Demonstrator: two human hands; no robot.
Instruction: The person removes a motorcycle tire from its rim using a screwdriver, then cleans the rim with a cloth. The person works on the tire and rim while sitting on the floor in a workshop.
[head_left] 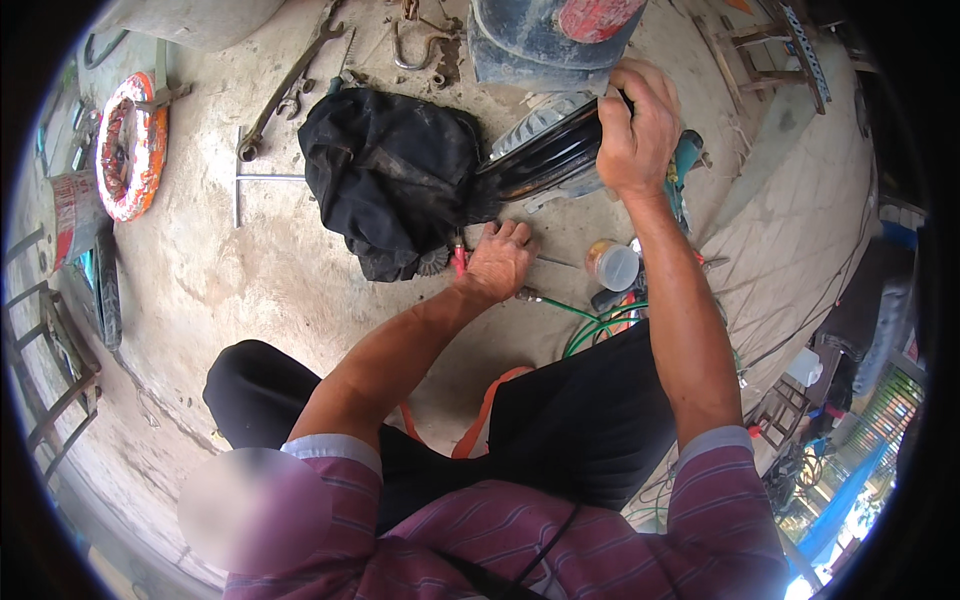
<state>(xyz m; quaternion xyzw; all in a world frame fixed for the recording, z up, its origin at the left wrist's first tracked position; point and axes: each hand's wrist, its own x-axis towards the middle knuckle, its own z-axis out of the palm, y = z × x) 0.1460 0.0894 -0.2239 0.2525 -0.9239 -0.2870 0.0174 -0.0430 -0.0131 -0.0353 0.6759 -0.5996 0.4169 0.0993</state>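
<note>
My right hand is wrapped round the upper end of a glossy black curved strip with lengthwise ridges. The strip's lower end meets a crumpled black cloth on the concrete floor. Low beside the cloth, my left hand has its fingers bent down; what they hold, if anything, is hidden. A tool with a red handle stands right next to it, and a thin metal rod lies past its fingertips. A pale grey ribbed piece shows behind the strip.
A T-shaped metal bar and a long wrench lie left of the cloth. A dark bucket-like container stands beyond my right hand. Near my right forearm are a clear-lidded jar and a green hose.
</note>
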